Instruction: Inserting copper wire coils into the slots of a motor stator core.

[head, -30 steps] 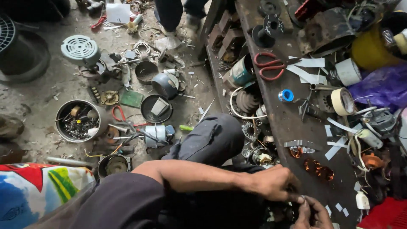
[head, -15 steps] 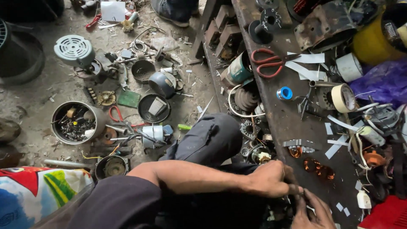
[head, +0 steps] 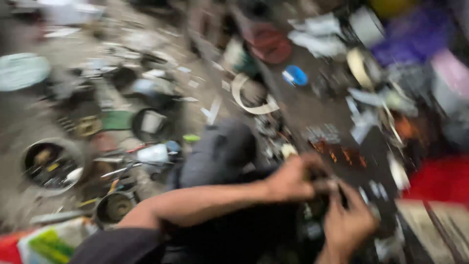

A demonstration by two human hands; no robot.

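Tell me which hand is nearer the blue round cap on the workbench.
Left. The left hand lies below the blue round cap, across the copper-coloured parts. The right hand sits lower still, toward the near edge of the workbench. The picture is blurred.

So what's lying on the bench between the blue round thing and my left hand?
In the head view, coppery orange parts lie on the dark bench between the blue round thing and the left hand.

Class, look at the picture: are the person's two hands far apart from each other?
No: the left hand and right hand meet close together at the bench edge.
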